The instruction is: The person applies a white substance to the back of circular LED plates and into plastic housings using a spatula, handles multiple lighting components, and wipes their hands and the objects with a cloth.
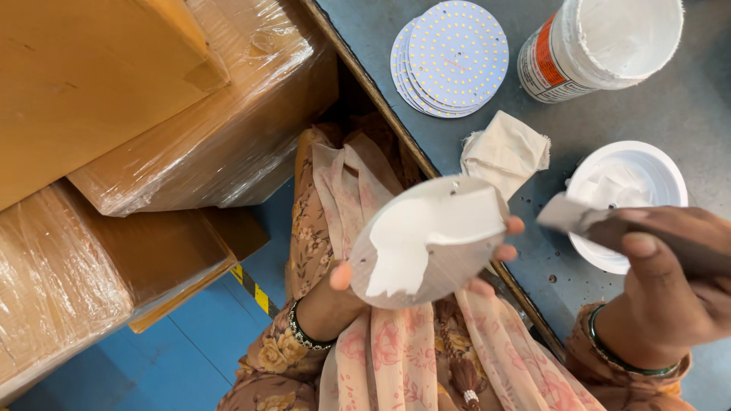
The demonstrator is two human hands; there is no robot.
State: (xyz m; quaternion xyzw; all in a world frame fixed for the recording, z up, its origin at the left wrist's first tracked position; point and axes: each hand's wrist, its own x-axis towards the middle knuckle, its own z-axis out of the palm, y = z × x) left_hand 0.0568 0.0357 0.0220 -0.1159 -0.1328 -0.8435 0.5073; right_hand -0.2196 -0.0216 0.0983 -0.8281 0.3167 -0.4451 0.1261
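Observation:
My left hand [346, 293] holds a round metal disc [457, 262] from below, fingertips curling over its edges. White paste is smeared across about half of the disc's face. My right hand [670, 289] grips a flat spreader [567, 217] coated in white paste, its tip just right of the disc and over a small white bowl [662, 164] holding paste.
A stack of round boards dotted with small yellow chips [451, 57] lies on the grey table [685, 99]. A large white tub of paste [601, 42] and a crumpled cloth [506, 152] sit nearby. Plastic-wrapped cardboard boxes [190, 122] stand at the left on a blue floor.

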